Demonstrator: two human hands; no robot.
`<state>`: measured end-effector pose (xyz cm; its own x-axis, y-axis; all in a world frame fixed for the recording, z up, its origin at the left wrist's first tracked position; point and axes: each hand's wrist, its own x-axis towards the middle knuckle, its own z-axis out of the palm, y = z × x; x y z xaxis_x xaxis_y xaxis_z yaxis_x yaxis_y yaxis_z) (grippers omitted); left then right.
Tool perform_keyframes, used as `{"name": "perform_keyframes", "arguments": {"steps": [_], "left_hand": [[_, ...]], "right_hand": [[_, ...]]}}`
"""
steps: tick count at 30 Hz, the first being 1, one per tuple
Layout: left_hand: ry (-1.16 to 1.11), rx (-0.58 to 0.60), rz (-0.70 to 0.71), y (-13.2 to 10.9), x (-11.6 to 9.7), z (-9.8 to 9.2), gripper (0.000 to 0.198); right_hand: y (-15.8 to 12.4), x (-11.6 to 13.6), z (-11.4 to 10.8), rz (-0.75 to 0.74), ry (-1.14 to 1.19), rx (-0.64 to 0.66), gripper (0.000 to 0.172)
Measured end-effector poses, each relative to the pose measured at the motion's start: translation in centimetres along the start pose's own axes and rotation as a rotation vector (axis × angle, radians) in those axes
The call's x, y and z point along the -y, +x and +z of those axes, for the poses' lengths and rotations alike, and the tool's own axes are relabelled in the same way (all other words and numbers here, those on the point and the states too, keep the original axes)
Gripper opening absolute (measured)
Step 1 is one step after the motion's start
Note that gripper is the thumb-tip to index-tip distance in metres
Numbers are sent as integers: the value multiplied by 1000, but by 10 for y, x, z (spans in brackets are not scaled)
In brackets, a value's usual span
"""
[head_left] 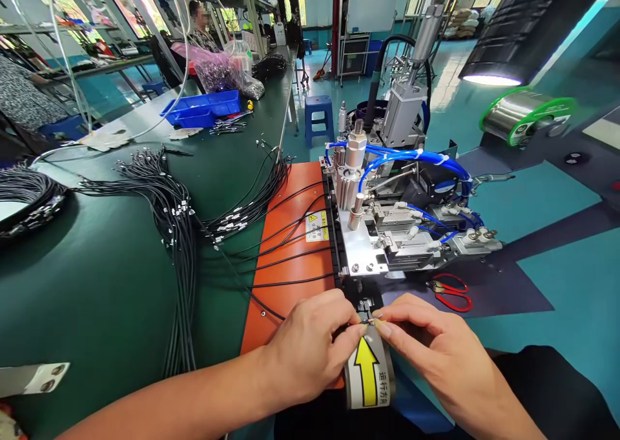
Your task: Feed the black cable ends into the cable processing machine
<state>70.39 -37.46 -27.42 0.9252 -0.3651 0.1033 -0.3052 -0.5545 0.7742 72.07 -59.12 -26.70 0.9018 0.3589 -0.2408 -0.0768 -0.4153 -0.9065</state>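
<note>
Holding at six o'clock on the machine: two bare hands, fingertips nearly meeting.

Left hand: reaches in from eight o'clock, back of hand up; thumb and forefinger pinched on the end of a black cable.

Right hand: comes from four o'clock, wrist bent inward; thumb and forefinger closed on the tip of the same cable, detail too small to read.

Black cable, held: runs from ten o'clock across the orange panel into the left hand; its end lies between both sets of fingertips, just above the arrow-marked guide.

Containers: blue tray, between ten and eleven o'clock from the hands, on the green table, contents indistinct; pink plastic bag, just beyond it at eleven, filled with small pieces, not identifiable.

Remaining stock: cable bundle, at ten o'clock, pale connectors along it; cable coil, between nine and ten, well apart from the hands; red-handled cutters, between two and three, near the right hand; wire spool, green-rimmed, between one and two.
</note>
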Motion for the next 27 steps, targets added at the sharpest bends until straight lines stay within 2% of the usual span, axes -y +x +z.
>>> {"name": "perform_keyframes", "arguments": {"steps": [19, 27], "left_hand": [[9, 3, -8, -1, 1, 0, 14], [-40, -79, -108, 2, -5, -1, 16]], "right_hand": [[1, -2, -1, -2, -27, 1, 20], [5, 1, 19, 1, 167, -138, 29]]}}
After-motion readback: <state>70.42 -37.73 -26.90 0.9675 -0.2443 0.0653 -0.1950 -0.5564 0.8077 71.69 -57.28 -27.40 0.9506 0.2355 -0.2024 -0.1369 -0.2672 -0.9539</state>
